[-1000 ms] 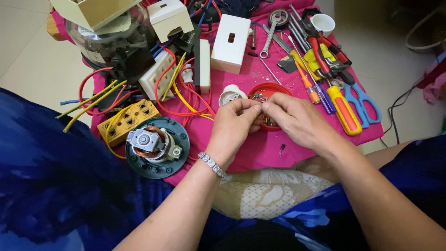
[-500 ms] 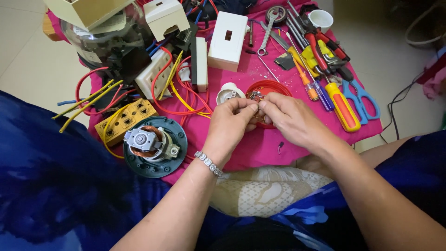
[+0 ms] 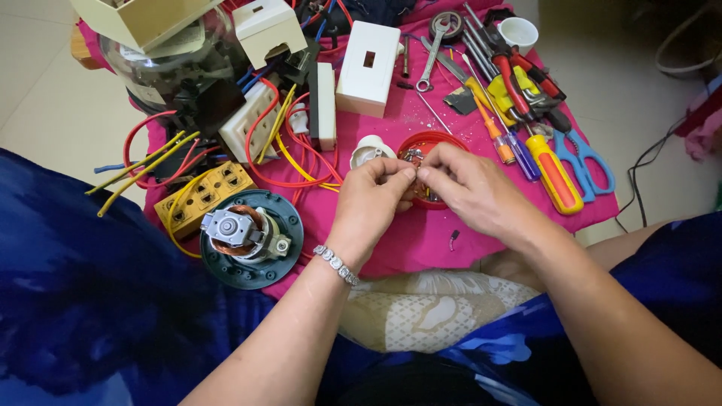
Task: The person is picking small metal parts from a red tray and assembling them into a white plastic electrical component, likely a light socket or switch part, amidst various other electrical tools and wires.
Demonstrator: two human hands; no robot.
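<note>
I see a small round red dish (image 3: 444, 143) sitting on the pink cloth, holding tiny metal bits. A very small part is pinched above it; I cannot make out what it is.

Two bare forearms enter from the bottom of the frame, no sleeves on either. The left hand (image 3: 368, 203) carries a silver-coloured beaded metal bracelet (image 3: 336, 265) at the wrist. The right hand (image 3: 470, 188) shows no jewellery. A deep blue patterned fabric garment (image 3: 98, 301) spreads across lower left and lower right.
</note>
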